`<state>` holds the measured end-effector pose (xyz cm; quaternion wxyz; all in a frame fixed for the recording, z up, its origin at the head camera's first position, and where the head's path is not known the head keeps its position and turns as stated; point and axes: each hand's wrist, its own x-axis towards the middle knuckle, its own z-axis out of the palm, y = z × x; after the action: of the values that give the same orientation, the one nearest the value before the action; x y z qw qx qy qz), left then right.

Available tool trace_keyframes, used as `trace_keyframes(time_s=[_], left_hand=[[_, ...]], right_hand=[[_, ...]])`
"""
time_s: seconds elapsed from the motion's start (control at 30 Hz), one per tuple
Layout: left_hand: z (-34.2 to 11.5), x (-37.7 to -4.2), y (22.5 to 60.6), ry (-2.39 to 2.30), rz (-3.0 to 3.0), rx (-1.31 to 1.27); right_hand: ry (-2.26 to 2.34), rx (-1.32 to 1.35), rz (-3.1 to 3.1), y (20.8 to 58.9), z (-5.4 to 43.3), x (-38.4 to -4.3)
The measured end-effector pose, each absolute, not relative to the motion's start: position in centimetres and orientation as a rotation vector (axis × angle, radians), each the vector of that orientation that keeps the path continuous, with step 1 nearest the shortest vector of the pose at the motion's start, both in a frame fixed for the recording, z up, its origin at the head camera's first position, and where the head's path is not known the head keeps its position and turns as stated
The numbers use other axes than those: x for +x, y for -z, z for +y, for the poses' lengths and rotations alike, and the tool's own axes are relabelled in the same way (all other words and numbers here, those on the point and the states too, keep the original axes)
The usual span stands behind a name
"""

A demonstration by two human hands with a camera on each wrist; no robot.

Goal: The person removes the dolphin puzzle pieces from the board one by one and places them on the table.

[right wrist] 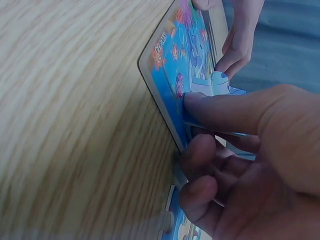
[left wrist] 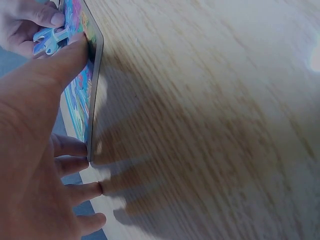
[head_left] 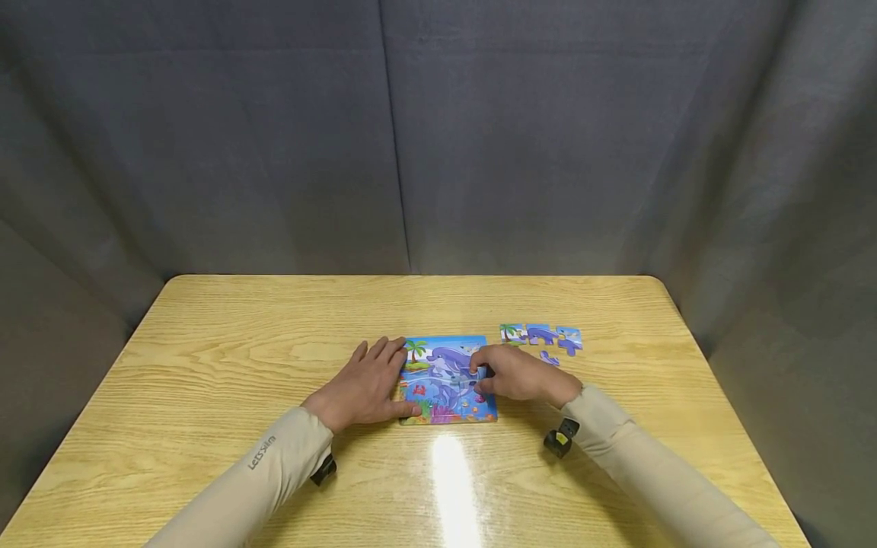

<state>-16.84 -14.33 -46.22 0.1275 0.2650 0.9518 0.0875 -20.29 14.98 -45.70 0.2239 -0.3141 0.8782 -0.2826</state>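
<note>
A jigsaw puzzle board (head_left: 488, 415) with a dolphin, palm tree and sea picture lies between the two hands. My left hand (head_left: 363, 384) rests along its left side, thumb on the lower corner and extended fingers at the far left edge. Over the right part of the board, my right hand (head_left: 522, 374) pinches a blue-and-white puzzle piece (right wrist: 219, 84) between thumb and fingers. That piece is raised and tilted off the board in the left wrist view. In the head view the fingers partly hide it.
Several loose puzzle pieces (head_left: 541, 333) lie behind the right hand, beside the board's far right corner. All of this is on a wooden table (head_left: 274, 327) with grey curtains (head_left: 274, 152) at its back and sides.
</note>
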Motion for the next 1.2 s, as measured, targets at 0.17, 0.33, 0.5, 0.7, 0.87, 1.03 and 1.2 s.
trace_keyframes(time_s=[0.17,0.33,0.5,0.7,0.87,1.03,1.2], left_hand=[[-14.3,-16.8,46.3,-0.266,2.768,0.769],[-14.4,-16.9,46.4,-0.271,2.775,0.777],[-14.4,-16.8,46.4,-0.266,2.785,0.783],[-14.3,-16.8,46.4,-0.251,2.787,0.773],[-14.4,-16.8,46.4,-0.268,2.783,0.77],[-14.4,-16.8,46.4,-0.265,2.78,0.77],[-14.4,-16.9,46.5,-0.262,2.784,0.779]], right_hand=[[0.792,-0.921,2.398,45.6,15.0,-20.3],[0.81,-0.92,2.371,45.4,15.3,-20.2],[0.841,-0.902,2.371,45.6,16.1,-20.4],[0.852,-0.858,2.45,45.6,17.8,-20.6],[0.879,-0.824,2.533,45.5,19.5,-20.6],[0.927,-0.744,2.543,44.9,21.3,-20.4],[0.934,-0.693,2.522,44.4,23.3,-20.4]])
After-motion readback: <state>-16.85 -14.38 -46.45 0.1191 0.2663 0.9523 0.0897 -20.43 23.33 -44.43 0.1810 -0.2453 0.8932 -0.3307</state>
